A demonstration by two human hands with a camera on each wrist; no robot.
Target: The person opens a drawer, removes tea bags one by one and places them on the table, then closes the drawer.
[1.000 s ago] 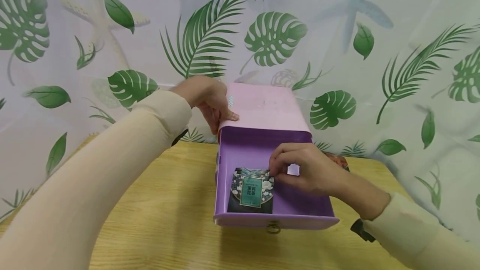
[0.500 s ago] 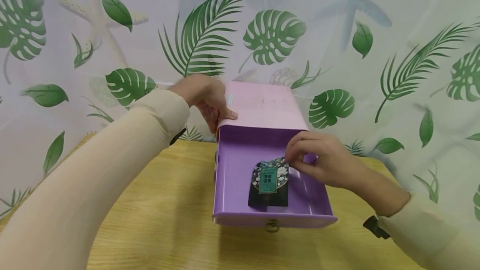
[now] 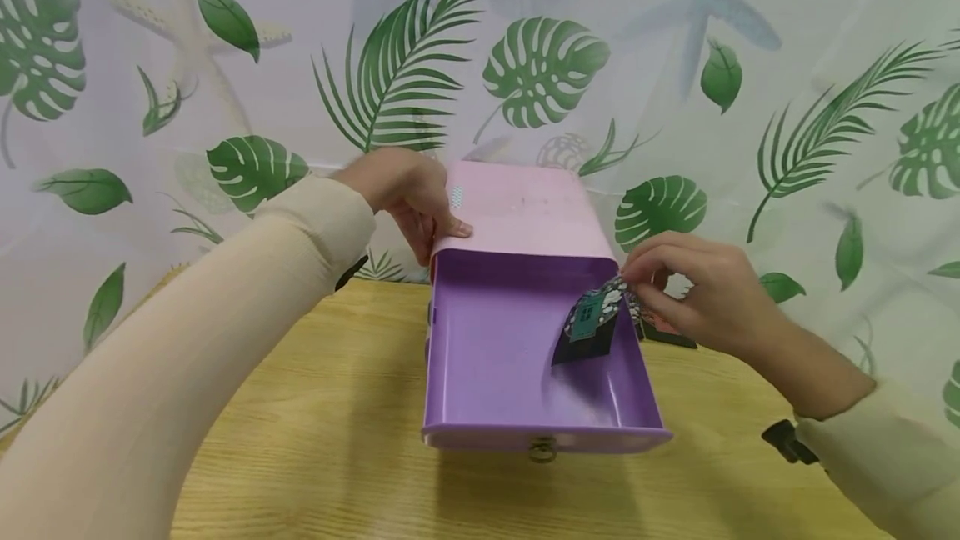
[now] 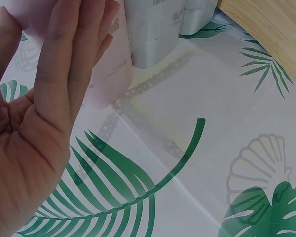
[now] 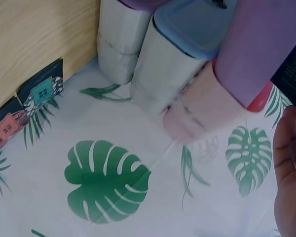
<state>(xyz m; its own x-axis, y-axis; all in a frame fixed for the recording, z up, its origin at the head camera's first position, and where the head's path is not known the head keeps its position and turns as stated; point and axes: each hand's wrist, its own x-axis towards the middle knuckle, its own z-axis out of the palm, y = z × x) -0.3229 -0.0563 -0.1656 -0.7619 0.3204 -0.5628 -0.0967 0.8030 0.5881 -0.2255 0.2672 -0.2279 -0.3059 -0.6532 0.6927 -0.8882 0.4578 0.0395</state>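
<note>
A pink drawer box faces me with its purple drawer pulled out. My left hand holds the box at its left front edge, thumb on top and fingers down the side. In the left wrist view, that hand's long fingers lie fairly straight along the box. My right hand pinches a dark tea sachet with a green label by its top corner. The sachet hangs tilted over the drawer's right wall. In the right wrist view, only a dark part of the sachet shows beside the fingers.
Below the purple drawer, a blue drawer shows in the right wrist view. Two more sachets, one green-labelled and one red-labelled, lie at the wooden table's edge. A leaf-print cloth hangs behind.
My right hand has lifted the tea sachet from the drawer's left side and carried it right, up to the right wall. The left hand keeps its place on the box.
</note>
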